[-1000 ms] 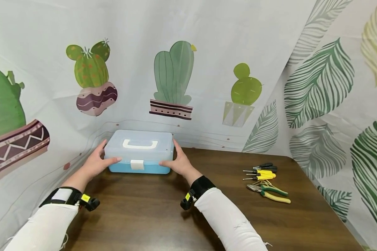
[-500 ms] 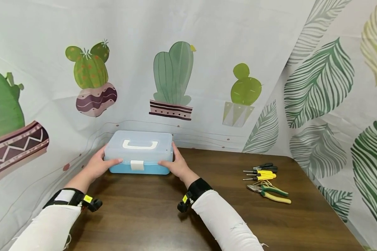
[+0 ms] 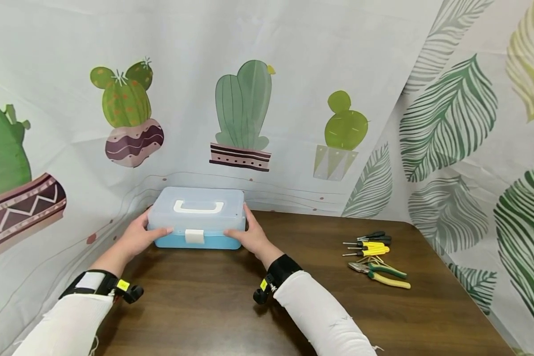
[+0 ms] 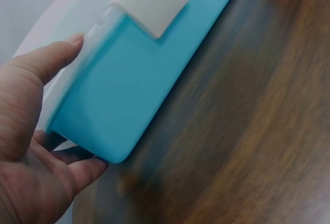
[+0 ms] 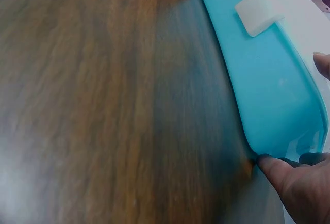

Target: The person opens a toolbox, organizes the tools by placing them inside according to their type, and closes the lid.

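A plastic toolbox (image 3: 220, 241) with a blue base and a frosted clear lid sits at the back left, by the cloth backdrop. Its white handle lies folded on the lid, and a white latch (image 3: 194, 236) is at the front. My left hand (image 3: 137, 236) grips the left end, thumb on the front of the lid and fingers at the side. At the right end, my right hand (image 3: 254, 237) holds the box the same way. In the left wrist view, fingers (image 4: 88, 172) touch the lower corner of the base. The fingers behind the ends are partly hidden.
On the right of the brown wooden table (image 3: 222, 306) lie several yellow screwdrivers (image 3: 374, 248), black-handled tools (image 3: 378, 237), thin brass-coloured pieces (image 3: 374, 259) and green-and-yellow pliers (image 3: 382, 275). Behind stands a cactus-print cloth (image 3: 182, 99).
My hands have shifted slightly at the ends of the toolbox, the left fingers sitting a little lower. The toolbox and the tools on the right show no clear movement.
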The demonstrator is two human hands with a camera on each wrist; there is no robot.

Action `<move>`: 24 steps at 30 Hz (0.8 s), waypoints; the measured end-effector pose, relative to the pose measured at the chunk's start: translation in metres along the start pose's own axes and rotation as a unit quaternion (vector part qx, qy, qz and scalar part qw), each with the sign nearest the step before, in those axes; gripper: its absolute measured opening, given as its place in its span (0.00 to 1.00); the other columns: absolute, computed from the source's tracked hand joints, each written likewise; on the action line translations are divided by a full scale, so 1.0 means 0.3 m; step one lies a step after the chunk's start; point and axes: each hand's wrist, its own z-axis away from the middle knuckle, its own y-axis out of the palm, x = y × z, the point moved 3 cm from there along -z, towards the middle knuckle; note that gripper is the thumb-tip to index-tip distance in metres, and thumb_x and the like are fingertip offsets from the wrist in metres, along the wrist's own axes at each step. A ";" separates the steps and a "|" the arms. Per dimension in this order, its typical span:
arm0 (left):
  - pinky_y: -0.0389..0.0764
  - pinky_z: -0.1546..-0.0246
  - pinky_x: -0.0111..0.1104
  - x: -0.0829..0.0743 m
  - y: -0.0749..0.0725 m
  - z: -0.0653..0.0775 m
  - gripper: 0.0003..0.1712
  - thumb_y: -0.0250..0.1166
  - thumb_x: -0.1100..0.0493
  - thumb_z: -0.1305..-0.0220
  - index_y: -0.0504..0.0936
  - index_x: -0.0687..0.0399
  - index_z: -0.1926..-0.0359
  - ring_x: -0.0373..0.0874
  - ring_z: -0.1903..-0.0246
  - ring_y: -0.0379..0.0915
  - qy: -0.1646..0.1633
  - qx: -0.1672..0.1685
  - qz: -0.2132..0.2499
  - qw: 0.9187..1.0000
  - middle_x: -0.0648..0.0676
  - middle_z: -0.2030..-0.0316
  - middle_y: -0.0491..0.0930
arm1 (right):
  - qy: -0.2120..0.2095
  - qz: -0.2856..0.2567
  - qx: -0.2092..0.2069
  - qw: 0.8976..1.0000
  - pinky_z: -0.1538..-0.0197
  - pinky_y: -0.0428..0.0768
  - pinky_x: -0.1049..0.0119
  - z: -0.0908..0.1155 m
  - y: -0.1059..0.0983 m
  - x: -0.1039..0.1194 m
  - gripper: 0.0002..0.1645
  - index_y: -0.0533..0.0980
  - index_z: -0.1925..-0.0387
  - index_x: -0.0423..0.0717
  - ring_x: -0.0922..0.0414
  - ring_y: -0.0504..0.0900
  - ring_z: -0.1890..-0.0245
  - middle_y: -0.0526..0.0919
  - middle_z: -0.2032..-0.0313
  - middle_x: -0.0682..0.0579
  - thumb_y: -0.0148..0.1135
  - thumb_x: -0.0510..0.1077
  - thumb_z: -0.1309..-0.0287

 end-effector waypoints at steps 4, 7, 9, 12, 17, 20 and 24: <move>0.69 0.33 0.62 -0.009 0.014 0.011 0.59 0.71 0.37 0.36 0.47 0.47 0.17 0.64 0.28 0.60 0.004 0.000 0.004 1.000 0.68 0.23 0.59 | -0.004 -0.006 0.004 1.000 0.23 0.63 0.40 0.014 -0.018 -0.008 0.64 0.42 0.17 0.68 0.46 0.56 0.20 0.52 0.18 0.51 0.74 0.58 0.43; 0.69 0.33 0.62 -0.013 0.026 0.022 0.59 0.70 0.36 0.36 0.47 0.46 0.17 0.64 0.28 0.60 0.002 0.000 0.004 1.000 0.67 0.22 0.58 | -0.003 -0.013 0.006 1.000 0.24 0.64 0.38 0.030 -0.028 -0.013 0.63 0.43 0.17 0.70 0.45 0.58 0.21 0.53 0.18 0.50 0.74 0.58 0.43; 0.68 0.32 0.64 -0.016 0.037 0.028 0.59 0.70 0.36 0.36 0.47 0.46 0.17 0.65 0.28 0.59 0.004 0.004 0.006 1.000 0.67 0.22 0.57 | 0.001 -0.014 0.005 1.000 0.24 0.63 0.37 0.044 -0.037 -0.019 0.63 0.44 0.18 0.72 0.45 0.58 0.21 0.54 0.19 0.51 0.75 0.58 0.43; 0.67 0.31 0.65 -0.022 0.055 0.033 0.59 0.70 0.36 0.36 0.47 0.46 0.17 0.65 0.27 0.58 0.004 0.006 0.009 1.000 0.66 0.21 0.57 | 0.002 -0.012 0.000 1.000 0.24 0.61 0.36 0.064 -0.055 -0.025 0.62 0.45 0.18 0.72 0.45 0.57 0.21 0.54 0.19 0.50 0.75 0.58 0.43; 0.63 0.29 0.66 -0.039 0.083 0.034 0.60 0.71 0.35 0.38 0.46 0.43 0.17 0.66 0.25 0.55 0.002 0.008 0.017 1.000 0.65 0.21 0.55 | -0.005 -0.011 -0.005 1.000 0.23 0.58 0.35 0.094 -0.089 -0.025 0.62 0.46 0.18 0.71 0.45 0.56 0.20 0.53 0.18 0.51 0.75 0.57 0.43; 0.62 0.29 0.67 -0.054 0.098 0.042 0.60 0.71 0.35 0.38 0.45 0.41 0.17 0.67 0.24 0.53 0.000 0.012 0.018 1.000 0.64 0.20 0.54 | -0.005 -0.017 -0.007 1.000 0.23 0.58 0.35 0.113 -0.107 -0.023 0.61 0.46 0.18 0.70 0.45 0.56 0.20 0.53 0.18 0.51 0.75 0.55 0.43; 0.63 0.29 0.65 -0.077 0.115 0.061 0.59 0.70 0.35 0.37 0.44 0.40 0.16 0.67 0.23 0.53 0.000 0.015 0.022 1.000 0.64 0.20 0.54 | -0.017 -0.025 -0.007 1.000 0.22 0.56 0.35 0.135 -0.127 -0.024 0.62 0.45 0.17 0.67 0.45 0.54 0.20 0.52 0.18 0.50 0.74 0.51 0.41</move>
